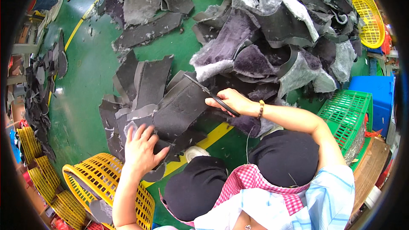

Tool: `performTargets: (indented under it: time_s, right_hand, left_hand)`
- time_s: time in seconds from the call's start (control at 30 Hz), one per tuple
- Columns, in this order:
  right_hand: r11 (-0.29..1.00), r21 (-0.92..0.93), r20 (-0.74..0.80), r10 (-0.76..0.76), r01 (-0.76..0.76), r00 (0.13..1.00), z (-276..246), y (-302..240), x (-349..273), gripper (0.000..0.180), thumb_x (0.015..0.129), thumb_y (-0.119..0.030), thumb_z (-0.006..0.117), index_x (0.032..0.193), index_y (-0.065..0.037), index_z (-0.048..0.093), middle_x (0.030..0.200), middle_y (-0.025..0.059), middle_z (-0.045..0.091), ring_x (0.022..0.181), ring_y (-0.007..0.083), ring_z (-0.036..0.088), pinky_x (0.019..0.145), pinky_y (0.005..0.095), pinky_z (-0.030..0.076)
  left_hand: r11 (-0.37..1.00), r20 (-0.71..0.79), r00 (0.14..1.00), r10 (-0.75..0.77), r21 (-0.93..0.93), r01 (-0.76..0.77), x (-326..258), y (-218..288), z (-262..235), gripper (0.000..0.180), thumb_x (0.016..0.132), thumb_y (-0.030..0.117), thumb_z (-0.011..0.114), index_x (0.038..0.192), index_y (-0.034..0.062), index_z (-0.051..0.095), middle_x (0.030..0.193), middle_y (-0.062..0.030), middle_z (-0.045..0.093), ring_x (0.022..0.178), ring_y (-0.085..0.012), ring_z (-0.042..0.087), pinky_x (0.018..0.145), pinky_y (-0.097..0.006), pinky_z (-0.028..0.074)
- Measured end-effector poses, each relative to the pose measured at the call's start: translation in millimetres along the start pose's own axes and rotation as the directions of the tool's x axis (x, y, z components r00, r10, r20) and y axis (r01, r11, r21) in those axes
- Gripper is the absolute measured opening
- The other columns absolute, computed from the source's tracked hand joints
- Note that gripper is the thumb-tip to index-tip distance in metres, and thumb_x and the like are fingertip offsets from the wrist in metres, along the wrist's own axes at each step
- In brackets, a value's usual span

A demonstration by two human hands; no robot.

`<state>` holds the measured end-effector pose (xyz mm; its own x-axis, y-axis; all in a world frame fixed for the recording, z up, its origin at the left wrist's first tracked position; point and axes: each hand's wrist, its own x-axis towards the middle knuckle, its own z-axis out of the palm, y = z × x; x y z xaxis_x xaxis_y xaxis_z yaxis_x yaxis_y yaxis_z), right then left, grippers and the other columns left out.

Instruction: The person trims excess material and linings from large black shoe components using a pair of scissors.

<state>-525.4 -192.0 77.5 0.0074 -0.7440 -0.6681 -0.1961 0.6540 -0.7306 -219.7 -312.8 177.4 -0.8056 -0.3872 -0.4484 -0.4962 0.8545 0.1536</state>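
My right hand grips a pair of scissors with black handles, its blades pointing up and to the left. Under the blade tips lies a dark grey stitched piece, part of a pile of flat cut pieces on the floor ahead of my knees. With fingers spread, my left hand is at the near left side of this pile, over the dark pieces; whether it presses on them I cannot tell. A small pale fluffy patch shows by its fingertips.
A large heap of purple and grey furry pieces fills the far right. More flat grey pieces lie farther off. A yellow basket stands near left, a green crate and blue bin at right. Yellow tape crosses the floor.
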Motion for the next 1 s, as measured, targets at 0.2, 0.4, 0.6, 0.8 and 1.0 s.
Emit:
performTargets:
  time_s: [0.2,0.4,0.6,0.8,1.0]
  right_hand:
    - [0.881,-0.468,-0.786,-0.452,0.071,0.421,-62.0,-1.8,-49.7,0.042,0.072,-0.025,0.081,0.088,-0.005,0.048,0.069,0.0070,0.058,0.055,0.0203,0.059,0.053,0.0328,0.048]
    - [0.985,-0.070,-0.721,-0.159,0.157,0.674,-85.5,54.0,-25.0,0.050,0.062,-0.025,0.087,0.082,-0.002,0.047,0.075,0.0024,0.054,0.072,0.0089,0.048,0.063,0.0292,0.044]
    - [0.904,0.107,-0.721,-0.216,0.413,0.659,-88.3,67.3,-63.1,0.025,0.074,0.004,0.067,0.081,-0.005,0.045,0.072,-0.0018,0.050,0.070,0.0066,0.049,0.062,0.0263,0.045]
    - [0.935,-0.278,-0.808,-0.351,0.219,0.473,-234.8,74.1,-94.7,0.023,0.075,-0.004,0.068,0.092,0.000,0.054,0.079,-0.0018,0.056,0.073,0.0071,0.052,0.065,0.0270,0.046]
    - [0.940,0.020,-0.731,-0.219,0.342,0.646,-214.2,68.3,-77.4,0.029,0.074,-0.009,0.074,0.095,-0.001,0.056,0.080,-0.0073,0.047,0.073,0.0031,0.043,0.066,0.0201,0.040]
  left_hand:
    - [0.928,-0.060,0.930,-0.361,0.078,0.365,-26.0,-32.4,5.2,0.039,0.069,0.027,0.077,0.099,0.0088,0.060,0.111,-0.0111,0.061,0.112,-0.0285,0.055,0.106,-0.052,0.027]
    - [0.567,0.178,0.955,-0.239,-0.772,0.286,211.9,21.2,16.3,0.094,0.075,0.049,0.074,0.139,-0.0074,0.034,0.136,-0.0240,0.046,0.123,-0.0293,0.049,0.101,-0.036,0.040]
    - [0.070,0.254,0.963,-0.090,-0.963,0.261,267.2,52.7,37.7,0.064,0.068,0.022,0.085,0.118,-0.0065,0.055,0.102,-0.0108,0.065,0.086,-0.0173,0.062,0.076,-0.031,0.050]
    - [0.617,-0.120,0.991,-0.054,-0.784,-0.061,224.4,58.6,-28.4,0.038,0.079,0.019,0.074,0.112,0.0035,0.064,0.095,-0.0058,0.064,0.080,-0.0119,0.060,0.069,-0.028,0.049]
    - [-0.469,-0.635,0.586,0.503,-0.771,-0.432,110.0,155.6,-143.5,0.025,0.087,0.024,0.061,0.074,0.0028,0.065,0.086,-0.0134,0.067,0.077,-0.0296,0.062,0.077,-0.047,0.050]
